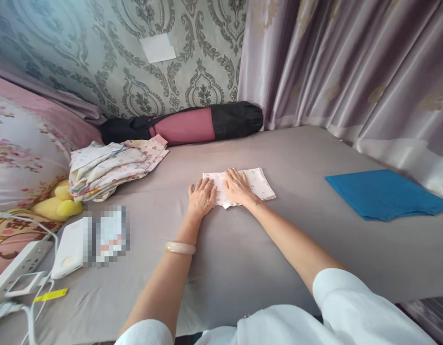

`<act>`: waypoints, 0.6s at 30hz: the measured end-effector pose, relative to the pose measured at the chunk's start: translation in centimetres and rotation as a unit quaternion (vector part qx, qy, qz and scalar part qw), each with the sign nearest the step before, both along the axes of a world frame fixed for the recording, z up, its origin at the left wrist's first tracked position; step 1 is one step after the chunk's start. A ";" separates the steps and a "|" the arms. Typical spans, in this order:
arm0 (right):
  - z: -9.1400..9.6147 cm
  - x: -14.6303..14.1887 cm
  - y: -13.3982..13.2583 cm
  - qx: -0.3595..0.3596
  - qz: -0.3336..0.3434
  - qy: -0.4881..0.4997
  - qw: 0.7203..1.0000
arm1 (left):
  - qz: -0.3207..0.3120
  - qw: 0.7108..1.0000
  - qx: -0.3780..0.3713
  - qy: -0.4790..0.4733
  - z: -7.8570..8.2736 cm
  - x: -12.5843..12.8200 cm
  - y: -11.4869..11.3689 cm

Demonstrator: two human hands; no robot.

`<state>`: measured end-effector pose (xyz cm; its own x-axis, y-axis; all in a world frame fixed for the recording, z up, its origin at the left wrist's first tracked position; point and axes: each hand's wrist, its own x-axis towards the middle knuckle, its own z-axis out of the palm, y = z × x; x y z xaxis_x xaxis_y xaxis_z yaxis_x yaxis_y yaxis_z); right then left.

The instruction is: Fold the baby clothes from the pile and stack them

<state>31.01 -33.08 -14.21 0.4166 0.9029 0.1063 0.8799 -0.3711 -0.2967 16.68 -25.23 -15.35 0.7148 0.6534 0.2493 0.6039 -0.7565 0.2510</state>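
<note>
1. Here, the left hand (202,196) is lying flat with fingers spread wide and gripping nothing. Its fingertips are pressing the left edge of the folded pale cloth (257,184) while its palm is resting on the grey sheet (243,254).
2. The right hand (237,187) is pressing palm-down just beside it, equally splayed and holding nothing, over the cloth's middle. The cloth is lying mid-bed, nearer the far edge than the near one.
3. The cloth's near-left corner is poking out unevenly below the hands, and lopsided pressure there could be setting a crooked crease.
4. The sheet is looking smooth, so a sideways push could be sliding the folded layers apart or rucking the sheet beneath them.
5. The bangle (180,247) on the left wrist is sitting well back from the cloth, though a dropped wrist could be catching fabric on it.
6. Towards the left edge, a slumping pile of printed clothes (109,167) is leaning beside a yellow soft toy (61,203), and a jolt to the bed could be tipping it.
7. Towards the right edge, a blue cloth (384,194) is lying flat, well apart from both hands.
8. At the near-left corner, cables (30,311) are trailing around a power strip (22,261), where a swinging elbow could be snagging them.
</note>
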 end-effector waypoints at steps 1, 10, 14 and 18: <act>0.1 0.3 -0.3 -0.002 -0.009 -0.007 1.000 | -0.002 1.000 0.001 0.004 0.0 0.0 0.0; -1.1 1.3 -1.4 -0.023 -0.025 -0.045 0.998 | -0.006 1.000 -0.001 0.018 -0.1 -0.1 0.0; -0.7 1.1 -1.5 -0.028 -0.026 -0.037 0.999 | -0.003 1.000 -0.001 0.016 -0.1 -0.1 0.1; 0.1 1.5 -1.9 -0.039 -0.018 0.001 0.999 | -0.001 1.000 -0.001 0.018 -0.3 -0.1 0.2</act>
<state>32.49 -35.01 -14.15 0.4493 0.8927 0.0351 0.8648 -0.4248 -0.2678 16.60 -25.03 -15.61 0.7249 0.6519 0.2227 0.6104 -0.7577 0.2311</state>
